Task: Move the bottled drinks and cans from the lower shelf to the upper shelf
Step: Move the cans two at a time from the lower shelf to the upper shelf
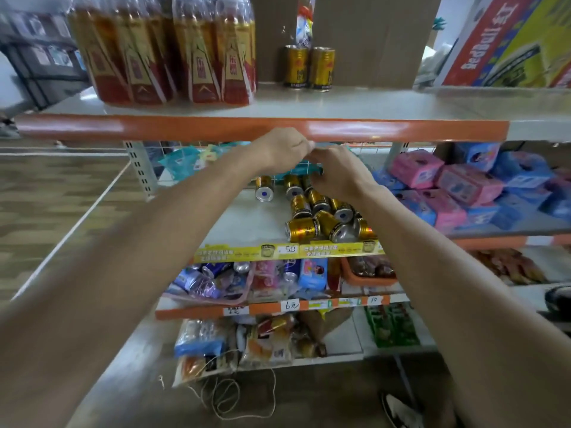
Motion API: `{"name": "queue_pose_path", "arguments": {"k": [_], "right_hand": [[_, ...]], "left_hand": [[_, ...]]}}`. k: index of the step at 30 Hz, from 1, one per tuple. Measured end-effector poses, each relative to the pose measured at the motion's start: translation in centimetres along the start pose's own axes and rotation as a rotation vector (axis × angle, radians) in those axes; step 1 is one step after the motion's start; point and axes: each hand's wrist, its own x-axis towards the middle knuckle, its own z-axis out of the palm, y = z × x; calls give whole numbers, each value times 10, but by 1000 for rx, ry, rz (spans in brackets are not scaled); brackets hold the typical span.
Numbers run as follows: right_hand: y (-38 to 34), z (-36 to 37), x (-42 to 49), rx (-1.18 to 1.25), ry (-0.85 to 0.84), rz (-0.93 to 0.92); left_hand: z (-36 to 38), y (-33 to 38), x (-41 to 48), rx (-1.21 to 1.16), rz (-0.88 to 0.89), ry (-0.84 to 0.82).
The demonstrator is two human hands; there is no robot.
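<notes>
Gold cans [321, 214] are lying heaped below the orange shelf edge [185, 128], and two upright cans [309, 67] are standing above it. My left hand [284, 146] and right hand [336, 171] are meeting just under it, fingers [304, 146] curling; whether they are holding anything, I cannot tell.

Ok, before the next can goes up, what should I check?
1. Free room on the upper shelf beside the upright cans: ok.
2. Cans waiting on the lower shelf: ok, a pile of cans lies on its sides.
3. Can held in the left hand: cannot tell.
4. Can held in the right hand: cannot tell.
5. Lift path past the orange shelf edge, right over both hands: not ok.
</notes>
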Motion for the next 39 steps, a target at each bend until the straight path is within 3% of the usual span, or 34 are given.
{"name": "queue_pose_path", "arguments": {"k": [9,12,18,23,28,34,39], "right_hand": [[39,79,-32,11,-316,360],[56,91,-41,102,-350,366],[126,135,-37,177,-363,481],[153,168,-7,185,-393,359],[169,199,13,277,-446,401],[172,205,23,334,-423,469],[162,205,20,194,-486,437]], "left_hand": [[103,-31,8,83,-108,-260],[141,-51,20,27,-176,-329],[189,-67,50,38,-248,-289],[224,-87,89,66,-251,-188],[241,-105,102,94,-206,-115],[243,-128,100,-156,-338,-130],[246,-143,93,-315,-391,-209]]}}
